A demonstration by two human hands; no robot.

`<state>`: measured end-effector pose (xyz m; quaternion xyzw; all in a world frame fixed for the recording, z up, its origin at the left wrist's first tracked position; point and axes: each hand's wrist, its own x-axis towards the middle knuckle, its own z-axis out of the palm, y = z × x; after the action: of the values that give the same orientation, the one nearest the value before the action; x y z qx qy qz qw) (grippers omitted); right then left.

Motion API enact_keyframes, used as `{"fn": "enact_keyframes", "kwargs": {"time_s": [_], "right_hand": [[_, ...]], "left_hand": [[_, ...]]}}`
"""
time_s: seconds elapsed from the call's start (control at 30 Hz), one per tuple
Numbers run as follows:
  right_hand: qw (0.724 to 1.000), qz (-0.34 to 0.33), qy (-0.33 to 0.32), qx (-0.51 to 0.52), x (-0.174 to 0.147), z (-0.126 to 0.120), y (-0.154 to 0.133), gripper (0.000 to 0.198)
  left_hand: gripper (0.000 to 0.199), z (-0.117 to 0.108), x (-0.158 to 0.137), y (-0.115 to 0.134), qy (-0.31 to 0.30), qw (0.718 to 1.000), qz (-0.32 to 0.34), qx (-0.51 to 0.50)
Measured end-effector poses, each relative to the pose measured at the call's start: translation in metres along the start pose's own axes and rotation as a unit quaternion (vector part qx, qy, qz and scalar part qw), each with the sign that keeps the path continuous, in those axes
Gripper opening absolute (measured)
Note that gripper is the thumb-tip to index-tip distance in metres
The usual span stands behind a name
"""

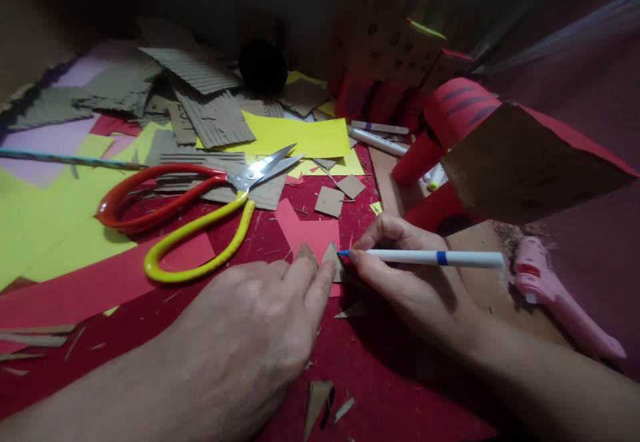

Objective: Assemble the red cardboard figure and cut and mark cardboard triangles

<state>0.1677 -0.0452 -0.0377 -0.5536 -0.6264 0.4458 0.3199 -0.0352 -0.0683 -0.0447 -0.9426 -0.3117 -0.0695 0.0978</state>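
Note:
My right hand (410,269) pinches a white felt-tip pen (415,256) with a blue band. Its blue tip touches the edge of a small pointed cardboard piece (335,270). My left hand (265,315) is closed, its fingertips pressing that piece down on a scrap of red paper (315,235). A second small cardboard point (305,253) shows just beyond the left fingers, its lower part hidden by them. Scissors (245,185) with one red and one yellow handle lie partly open beyond my left hand.
Corrugated cardboard scraps (215,115) and yellow paper (300,137) cover the back. Two small cardboard squares (329,201) lie mid-table. At right are a red paper-and-cardboard construction (463,112) and a pink glue gun (565,302). White markers (377,141) lie behind.

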Motion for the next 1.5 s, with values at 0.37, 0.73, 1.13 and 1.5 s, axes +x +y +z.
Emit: {"fn": "enact_keyframes", "kwargs": {"time_s": [0.37, 0.73, 1.13, 1.5], "right_hand": [[0.999, -0.025, 0.018, -0.025, 0.000, -0.001, 0.000, 0.015], [0.999, -0.021, 0.021, -0.043, -0.001, -0.002, -0.003, 0.016], [0.998, -0.029, 0.009, -0.046, 0.000, -0.001, -0.004, 0.017], [0.998, -0.036, 0.012, -0.054, -0.001, -0.003, -0.004, 0.016]], "left_hand": [[0.054, 0.003, -0.003, 0.001, 0.001, 1.000, -0.003, 0.004], [0.057, 0.002, -0.003, 0.005, -0.013, 1.000, -0.026, 0.006], [0.059, 0.002, -0.003, 0.006, -0.034, 0.999, -0.020, 0.006], [0.059, 0.008, -0.004, 0.008, -0.007, 0.999, -0.039, 0.017]]}}
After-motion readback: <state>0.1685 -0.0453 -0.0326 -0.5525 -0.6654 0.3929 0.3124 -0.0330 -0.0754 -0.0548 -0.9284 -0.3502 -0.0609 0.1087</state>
